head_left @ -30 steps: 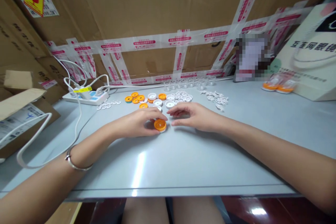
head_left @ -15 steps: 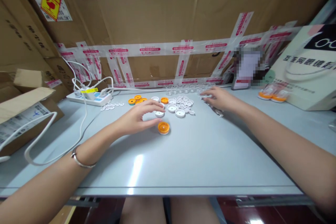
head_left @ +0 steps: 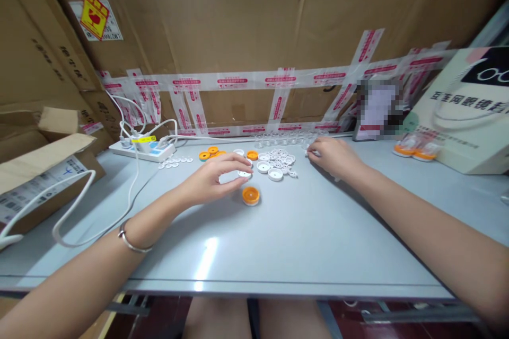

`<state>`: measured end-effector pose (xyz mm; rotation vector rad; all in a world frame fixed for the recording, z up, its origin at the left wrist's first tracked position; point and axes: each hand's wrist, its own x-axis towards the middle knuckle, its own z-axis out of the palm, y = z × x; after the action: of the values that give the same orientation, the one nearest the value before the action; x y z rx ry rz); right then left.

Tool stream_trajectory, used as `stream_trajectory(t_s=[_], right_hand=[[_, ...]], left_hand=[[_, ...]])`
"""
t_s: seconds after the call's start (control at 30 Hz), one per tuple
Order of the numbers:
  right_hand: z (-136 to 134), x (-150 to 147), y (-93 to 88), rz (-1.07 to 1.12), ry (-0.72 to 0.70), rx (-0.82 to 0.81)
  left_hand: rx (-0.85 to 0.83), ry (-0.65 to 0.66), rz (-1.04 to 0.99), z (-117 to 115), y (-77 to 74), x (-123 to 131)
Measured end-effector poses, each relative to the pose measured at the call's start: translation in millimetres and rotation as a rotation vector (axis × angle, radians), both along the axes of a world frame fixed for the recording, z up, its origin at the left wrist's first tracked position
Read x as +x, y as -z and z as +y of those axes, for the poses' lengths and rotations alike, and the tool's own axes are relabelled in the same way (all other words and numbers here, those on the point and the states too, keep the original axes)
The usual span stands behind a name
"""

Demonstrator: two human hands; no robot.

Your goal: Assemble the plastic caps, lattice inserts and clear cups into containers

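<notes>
Tbl (head_left: 318, 243): orange pc (head_left: 251, 196) now outside L grip (head_left: 204, 179)

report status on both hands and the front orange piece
Left hand open, close to front orange piece, not gripping it. Right hand by clear cups, grip unclear. White caps beyond orange piece.

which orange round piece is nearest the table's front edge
The orange piece sitting by itself near the left hand. The other orange pieces sit farther back, clustered near white round pieces or beside the paper bag.
</notes>
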<state>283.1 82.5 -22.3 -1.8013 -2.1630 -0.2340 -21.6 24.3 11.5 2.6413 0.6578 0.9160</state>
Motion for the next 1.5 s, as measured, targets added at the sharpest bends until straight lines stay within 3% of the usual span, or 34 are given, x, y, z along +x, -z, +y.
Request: stream_trajectory(t_s=[0.13,0.2,0.27,0.4,0.53,0.77,0.87,0.97,1.0,1.13,1.23,1.5], right_hand=[[-18.5,-16.7,-18.0,0.244,-0.018,0.011],[-32.5,-33.1,-26.5,0.619,-0.157,-0.141],[-47.2,-52.2,-33.5,0.832,-0.333,-0.302],[-66.8,-84.2,-41.8,0.988,-0.567,-0.495],[-70.4,-99.3,-46.9,1.078,-0.637,-0.564],[-64.4,-110.1,-62.8,1.047,-0.651,-0.623],[-43.9,-97.9,-63.7,0.959,-0.63,-0.53],[-13.4,-73.5,-50.3,0.755,-0.449,-0.212],[-4.5,-65.5,-42.6,0.623,-0.393,-0.172],[12.0,-49.8,-9.0,0.476,-0.454,-0.236],[10.0,-54.2,4.7,0.417,-0.49,-0.251],[6.4,-51.9,-0.7,0.335,-0.409,-0.255]], left_hand=[[0.019,-0.056,-0.063,0.3,-0.1,0.8],[0.024,-0.081,-0.097,-0.4,0.7,2.0],[0.02,-0.097,-0.125,-2.1,2.3,3.9],[-0.019,-0.071,-0.187,-8.1,6.1,9.0],[-0.025,-0.102,-0.26,-14.9,4.0,13.1],[-0.026,-0.284,-0.318,-22.7,-5.7,14.1],[0.032,-0.299,-0.315,-20.8,-4.4,12.3],[0.044,-0.339,-0.323,-16.1,-2.4,9.5],[0.04,-0.35,-0.321,-14.4,-1.9,8.6],[0.026,-0.363,-0.299,-9.8,-0.1,6.2],[0.027,-0.354,-0.286,-8.2,1.6,5.4],[0.013,-0.348,-0.275,-6.1,4.5,4.0]])
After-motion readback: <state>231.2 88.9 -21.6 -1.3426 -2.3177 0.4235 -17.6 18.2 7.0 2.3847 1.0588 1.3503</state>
